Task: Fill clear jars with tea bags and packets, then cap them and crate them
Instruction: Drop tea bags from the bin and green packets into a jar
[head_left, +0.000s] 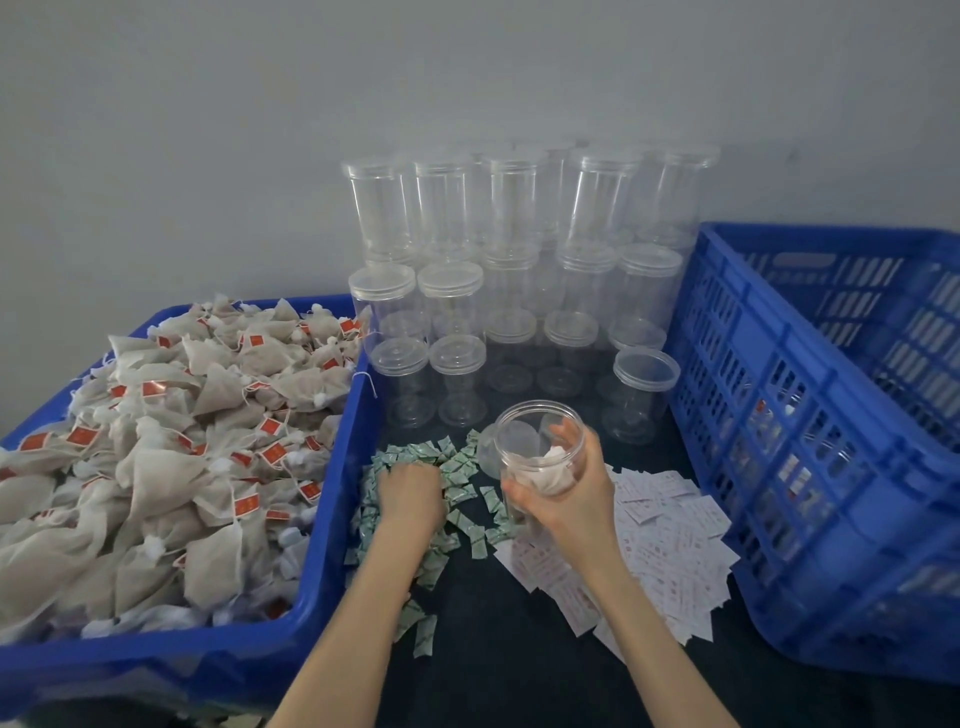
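The right hand (563, 491) holds an open, round jar of clear plastic (540, 452) by its side wall, with the fingers curled around it, above the dark table (519, 649). The jar is tilted a little toward the person, and some pale tea bags (550, 470) already lie in it. I judge that it is light and stiff but smooth, so it can slip; a grip around the middle of the wall looks the safest.

The left hand (410, 488) rests, knuckles up, on the heap of small green and white packets (457, 467), just beside the jar. Its fingers are bent down into the heap, but I cannot tell if they pinch a packet. The packets look very light and flat, easy to scatter.

To the left, the blue plastic bin (332, 519) is full of soft mesh tea bags with red tags (156, 457), and its wall is close to the left forearm. To the right stand the white paper packets (670, 545) and then the blue slotted crate (779, 415). Behind are stacked clear jars with lids (519, 260), which seem easy to knock over. The free room is mostly the dark strip near the person.
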